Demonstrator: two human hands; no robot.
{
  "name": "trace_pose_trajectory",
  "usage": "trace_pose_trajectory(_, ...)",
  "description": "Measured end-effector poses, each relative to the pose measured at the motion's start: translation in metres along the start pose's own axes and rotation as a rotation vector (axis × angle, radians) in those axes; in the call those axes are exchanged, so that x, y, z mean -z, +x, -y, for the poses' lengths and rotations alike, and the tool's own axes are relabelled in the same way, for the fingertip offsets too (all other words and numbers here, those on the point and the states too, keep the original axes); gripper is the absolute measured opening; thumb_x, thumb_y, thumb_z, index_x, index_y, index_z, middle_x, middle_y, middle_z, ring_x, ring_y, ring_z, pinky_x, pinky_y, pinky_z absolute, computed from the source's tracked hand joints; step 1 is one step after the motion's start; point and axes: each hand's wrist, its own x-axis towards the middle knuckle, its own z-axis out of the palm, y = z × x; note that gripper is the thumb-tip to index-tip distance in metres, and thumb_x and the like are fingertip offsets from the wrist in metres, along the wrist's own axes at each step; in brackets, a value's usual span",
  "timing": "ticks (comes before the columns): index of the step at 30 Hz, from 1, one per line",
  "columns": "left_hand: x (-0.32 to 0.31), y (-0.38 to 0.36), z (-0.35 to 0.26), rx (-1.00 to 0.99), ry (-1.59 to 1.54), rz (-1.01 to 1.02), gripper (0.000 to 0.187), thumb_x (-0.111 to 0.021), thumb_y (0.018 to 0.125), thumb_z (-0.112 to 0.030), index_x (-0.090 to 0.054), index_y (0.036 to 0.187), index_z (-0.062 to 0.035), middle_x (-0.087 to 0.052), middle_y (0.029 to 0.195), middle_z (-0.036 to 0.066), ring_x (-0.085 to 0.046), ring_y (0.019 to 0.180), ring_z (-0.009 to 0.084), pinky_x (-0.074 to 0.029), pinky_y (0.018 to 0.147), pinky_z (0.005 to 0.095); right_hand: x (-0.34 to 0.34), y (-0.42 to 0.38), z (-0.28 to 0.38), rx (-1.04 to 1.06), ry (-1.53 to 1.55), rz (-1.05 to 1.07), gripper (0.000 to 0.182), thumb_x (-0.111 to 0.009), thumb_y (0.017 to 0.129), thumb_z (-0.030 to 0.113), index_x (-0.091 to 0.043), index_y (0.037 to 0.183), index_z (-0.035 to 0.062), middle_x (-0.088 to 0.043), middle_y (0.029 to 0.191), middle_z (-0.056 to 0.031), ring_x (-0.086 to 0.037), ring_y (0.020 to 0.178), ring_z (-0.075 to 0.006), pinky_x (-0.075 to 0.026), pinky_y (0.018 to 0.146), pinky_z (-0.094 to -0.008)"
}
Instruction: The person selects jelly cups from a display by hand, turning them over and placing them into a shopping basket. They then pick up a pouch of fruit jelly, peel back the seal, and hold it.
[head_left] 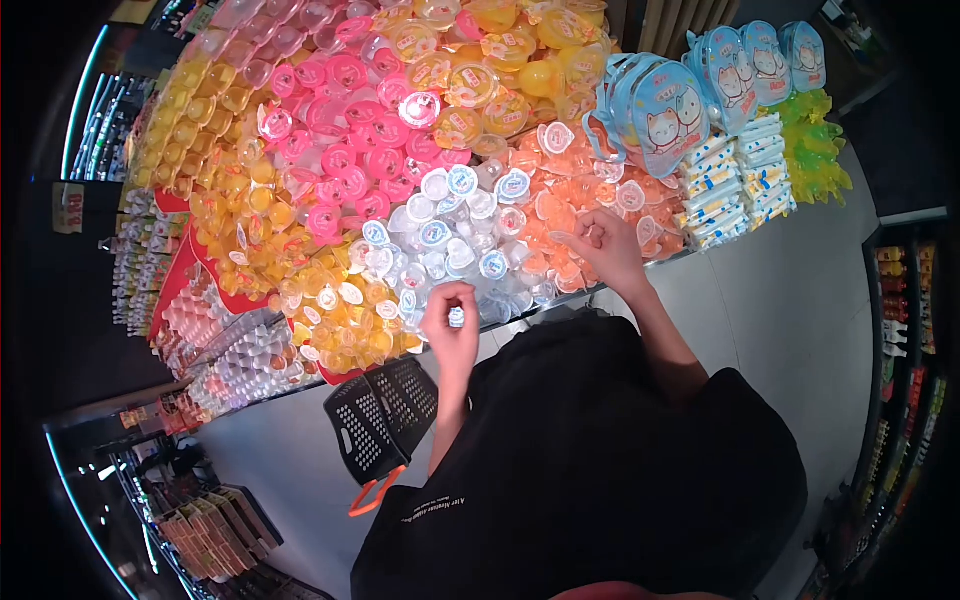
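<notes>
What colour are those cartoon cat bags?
The cartoon cat bags are light blue, best seen in the head view.

Room above packed cups [434,233], blue bags [661,112] alongside

The clear cups [435,235] look like glossy plastic; the basket [368,425] matt plastic; the shirt [590,450] matt cloth.

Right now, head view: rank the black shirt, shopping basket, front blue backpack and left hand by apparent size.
1. Black shirt
2. Shopping basket and front blue backpack: too alike to rank
3. Left hand
</notes>
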Motion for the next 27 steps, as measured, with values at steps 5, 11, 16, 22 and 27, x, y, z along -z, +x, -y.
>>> trace_pose_trajectory(5, -0.058, 0.008, -0.054, -0.249, 0.169, 0.249, 0.041, -0.073, 0.08, 0.005, -0.06, 0.118, -0.0011, -0.061, 0.122, 0.017, -0.065, 0.1, 0.0256, -0.053, 0.083, 0.0331, 0.005, -0.025, 0.008, -0.187, 0.627, 0.432, 0.017, -0.076, 0.09, 0.008, -0.059, 0.09, 0.0033, -0.061, 0.084, 0.0014, -0.058, 0.072, -0.0026, -0.047, 0.062, -0.0205)
trace_pose_trajectory(11, -0.063, 0.007, -0.027, -0.018, 0.033, 0.498, 0.044, -0.075, 0.085, -0.002, -0.058, 0.126, -0.0017, -0.069, 0.11, 0.012, -0.069, 0.099, 0.0251, -0.054, 0.089, 0.0334, 0.01, -0.04, -0.003, -0.222, 0.869, 0.623, 0.009, -0.069, 0.095, 0.007, -0.06, 0.097, 0.0052, -0.064, 0.089, 0.0022, -0.058, 0.074, -0.0034, -0.047, 0.064, -0.0204)
trace_pose_trajectory(16, -0.075, 0.009, -0.028, 0.623, -1.012, 0.348, 0.051, -0.074, 0.093, -0.022, -0.053, 0.135, -0.0027, -0.068, 0.11, 0.012, -0.068, 0.096, 0.0195, -0.056, 0.084, 0.0318, 0.025, -0.029, -0.02, -0.203, 0.824, 0.359, 0.011, -0.067, 0.098, 0.014, -0.062, 0.1, 0.0042, -0.065, 0.085, 0.0029, -0.057, 0.071, -0.0026, -0.046, 0.062, -0.0195)
trace_pose_trajectory(22, -0.115, 0.017, -0.031, 0.162, -0.299, 0.331, 0.051, -0.076, 0.09, -0.008, -0.051, 0.134, -0.0023, -0.066, 0.114, 0.011, -0.066, 0.103, 0.0192, -0.051, 0.093, 0.0289, 0.044, -0.024, -0.036, -0.153, 0.748, 0.348, 0.011, -0.067, 0.097, 0.013, -0.062, 0.099, 0.0036, -0.063, 0.082, 0.003, -0.055, 0.068, -0.0016, -0.044, 0.059, -0.0199)
trace_pose_trajectory(27, -0.13, 0.048, -0.054, -0.388, 0.357, 0.22, 0.046, -0.077, 0.072, 0.005, -0.065, 0.115, -0.0052, -0.064, 0.107, 0.008, -0.055, 0.077, 0.0197, -0.048, 0.075, 0.0304, 0.058, -0.021, -0.048, -0.116, 0.754, 0.419, 0.007, -0.062, 0.093, 0.003, -0.061, 0.1, 0.002, -0.064, 0.082, 0.0002, -0.058, 0.071, -0.0042, -0.046, 0.063, -0.0214)
